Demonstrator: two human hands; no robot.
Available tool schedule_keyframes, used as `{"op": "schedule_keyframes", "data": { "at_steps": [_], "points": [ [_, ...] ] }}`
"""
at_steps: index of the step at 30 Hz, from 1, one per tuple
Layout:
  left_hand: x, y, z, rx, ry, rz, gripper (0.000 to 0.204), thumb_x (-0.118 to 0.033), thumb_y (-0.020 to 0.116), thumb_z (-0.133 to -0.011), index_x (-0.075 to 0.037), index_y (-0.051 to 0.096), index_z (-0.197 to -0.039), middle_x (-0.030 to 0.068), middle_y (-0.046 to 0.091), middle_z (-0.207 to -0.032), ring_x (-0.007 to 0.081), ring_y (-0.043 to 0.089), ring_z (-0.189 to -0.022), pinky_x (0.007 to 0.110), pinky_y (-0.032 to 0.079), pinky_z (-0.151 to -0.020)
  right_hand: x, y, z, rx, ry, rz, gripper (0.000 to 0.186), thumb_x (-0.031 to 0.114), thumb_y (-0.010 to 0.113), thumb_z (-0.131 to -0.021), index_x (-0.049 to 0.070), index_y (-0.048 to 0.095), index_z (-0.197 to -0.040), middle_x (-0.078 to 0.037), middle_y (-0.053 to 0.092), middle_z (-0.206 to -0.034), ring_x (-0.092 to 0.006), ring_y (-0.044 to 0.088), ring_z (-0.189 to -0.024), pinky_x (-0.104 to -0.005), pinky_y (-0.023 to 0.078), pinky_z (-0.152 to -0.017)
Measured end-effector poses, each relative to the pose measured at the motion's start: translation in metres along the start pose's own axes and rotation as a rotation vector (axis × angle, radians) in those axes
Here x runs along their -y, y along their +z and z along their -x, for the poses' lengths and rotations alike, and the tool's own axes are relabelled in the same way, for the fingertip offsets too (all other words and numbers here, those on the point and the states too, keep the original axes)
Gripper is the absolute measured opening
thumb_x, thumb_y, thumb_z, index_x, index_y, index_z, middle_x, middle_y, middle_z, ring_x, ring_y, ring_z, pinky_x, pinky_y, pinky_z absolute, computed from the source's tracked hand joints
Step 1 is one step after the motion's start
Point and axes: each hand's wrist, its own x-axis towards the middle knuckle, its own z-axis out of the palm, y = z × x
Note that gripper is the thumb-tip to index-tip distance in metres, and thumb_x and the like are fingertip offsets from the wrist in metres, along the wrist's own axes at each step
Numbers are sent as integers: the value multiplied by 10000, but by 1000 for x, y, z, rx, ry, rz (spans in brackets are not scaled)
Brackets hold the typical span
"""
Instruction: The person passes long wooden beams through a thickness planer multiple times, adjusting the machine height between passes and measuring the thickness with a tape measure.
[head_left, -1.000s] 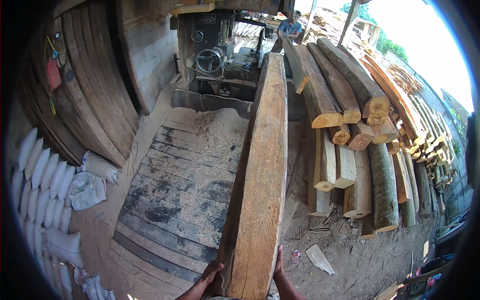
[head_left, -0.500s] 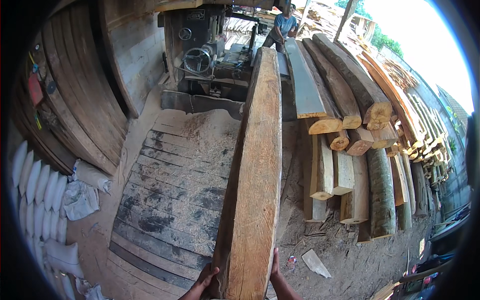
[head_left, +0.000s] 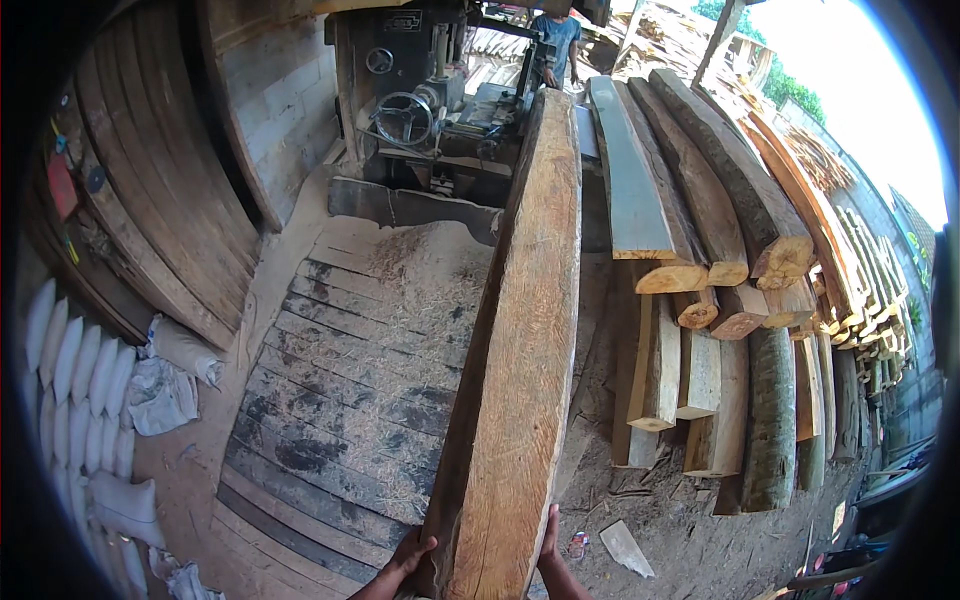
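A long squared timber beam [head_left: 520, 380] runs from the bottom of the view to the machine. My left hand [head_left: 410, 553] grips the beam's left side near its near end, and my right hand [head_left: 550, 545] holds its right side. The far end reaches a dark sawing machine [head_left: 390, 60] with hand wheels [head_left: 403, 118] and a metal table. Beyond it a co-worker [head_left: 560, 45] in a blue shirt stands, face out of sight. To the right of the beam's far part, a pale grey-faced board [head_left: 635, 180] lies on stacked logs.
Stacked logs and timbers [head_left: 750, 210] fill the right side. Planks [head_left: 150, 180] lean at the left wall, above piled white sacks [head_left: 80, 370]. A sawdust-strewn slatted floor [head_left: 350, 380] lies left of the beam. A white offcut [head_left: 625, 548] rests on the dirt at right.
The co-worker has straightened and shifted left from the grey-faced board, which now lies flatter on the logs. The beam's far end has shifted slightly. My hands still grip it.
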Motion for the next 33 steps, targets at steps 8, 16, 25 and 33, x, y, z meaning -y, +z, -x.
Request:
{"op": "schedule_keyframes", "data": {
  "at_steps": [8, 16, 25, 33],
  "points": [
    [-53, 12, -48, 5, 21, -45, 1099, -742, 736, -608, 69, 478, -1302, 148, 587, -1220, 236, 539, -1123, 358, 412, -981, 28, 3, -56, -26, 10, -23, 779, 620, 252, -963, 49, 261, -1492, -158, 376, -1471, -305, 400, -1323, -427, 310, -1111],
    [-83, 13, -110, 12, 10, -135, 1098, -760, 720, -609, 70, 494, -1290, 142, 599, -1199, 231, 540, -1128, 356, 416, -976, 54, -5, -124, -10, 35, -16, 852, 695, 319, -912, 86, 254, -1503, -133, 347, -1493, -306, 370, -1336, -442, 292, -1116],
    [-150, 27, -188, 65, 4, -99, 1079, -758, 716, -618, 52, 496, -1296, 137, 595, -1199, 225, 538, -1116, 344, 409, -973, 115, 20, -206, 54, 42, -16, 863, 698, 303, -913, 83, 206, -1511, -140, 319, -1502, -310, 366, -1338, -455, 294, -1113],
    [-226, 52, -257, -12, -15, -71, 1074, -762, 714, -616, 66, 503, -1267, 140, 600, -1172, 225, 545, -1088, 348, 415, -960, 161, 22, -296, 49, 9, 9, 880, 715, 280, -905, 85, 197, -1514, -140, 300, -1508, -319, 350, -1346, -465, 292, -1112]
  ]
}}
